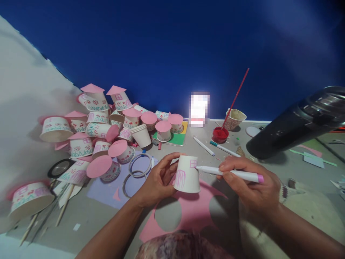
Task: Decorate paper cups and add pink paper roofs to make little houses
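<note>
My left hand (160,181) is closed around the left side of a white paper cup (190,181), held upside down with its rim facing down. Drawn on the cup in pink-purple are an arched door and a window with crossed panes. A white felt-tip marker (234,173) with a pink end is gripped in my right hand (253,183). Its tip touches or nearly touches the right edge of the drawn window. Under the cup lies a pink paper sheet (198,208) with round holes cut out of it.
Decorated cups with pink paper roofs (91,88) pile up at the left. Plain stacked cups (141,136) stand beside them. A bright blurred screen (198,109) leans at the back wall. Behind my right hand are a red paint pot (220,135) and a large black cylinder (291,126).
</note>
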`<action>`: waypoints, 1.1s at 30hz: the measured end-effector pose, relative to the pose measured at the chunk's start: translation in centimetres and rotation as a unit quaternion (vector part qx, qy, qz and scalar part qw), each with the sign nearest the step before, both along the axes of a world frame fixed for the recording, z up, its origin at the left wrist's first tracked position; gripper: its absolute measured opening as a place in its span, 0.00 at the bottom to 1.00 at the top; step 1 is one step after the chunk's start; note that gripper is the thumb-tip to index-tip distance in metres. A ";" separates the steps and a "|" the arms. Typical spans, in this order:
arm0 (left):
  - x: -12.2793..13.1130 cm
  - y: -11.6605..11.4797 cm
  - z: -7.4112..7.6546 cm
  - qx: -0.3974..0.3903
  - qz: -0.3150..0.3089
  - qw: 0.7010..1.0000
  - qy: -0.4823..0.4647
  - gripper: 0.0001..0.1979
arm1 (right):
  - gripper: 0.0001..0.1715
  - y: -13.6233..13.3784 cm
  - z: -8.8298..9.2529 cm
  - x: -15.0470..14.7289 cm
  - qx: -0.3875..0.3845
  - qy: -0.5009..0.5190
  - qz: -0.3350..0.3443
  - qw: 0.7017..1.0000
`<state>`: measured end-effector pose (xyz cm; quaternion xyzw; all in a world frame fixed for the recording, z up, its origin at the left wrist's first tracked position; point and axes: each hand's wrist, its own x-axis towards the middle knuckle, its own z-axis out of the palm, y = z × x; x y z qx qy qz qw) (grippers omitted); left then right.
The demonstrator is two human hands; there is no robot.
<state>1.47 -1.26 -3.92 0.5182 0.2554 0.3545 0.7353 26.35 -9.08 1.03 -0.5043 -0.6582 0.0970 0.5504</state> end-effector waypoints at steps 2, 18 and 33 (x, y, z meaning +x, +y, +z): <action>0.1 0.0 0.1 -0.001 -0.002 1.000 -0.003 0.37 | 0.06 0.0 -0.1 0.0 0.000 0.007 -0.004 1.000; 0.2 0.0 0.6 -0.014 -0.013 1.000 -0.011 0.36 | 0.06 0.3 0.1 0.1 0.002 0.009 -0.029 1.000; 0.1 0.0 0.1 -0.002 -0.005 1.000 -0.007 0.37 | 0.06 0.2 0.2 0.1 0.006 0.014 0.004 1.000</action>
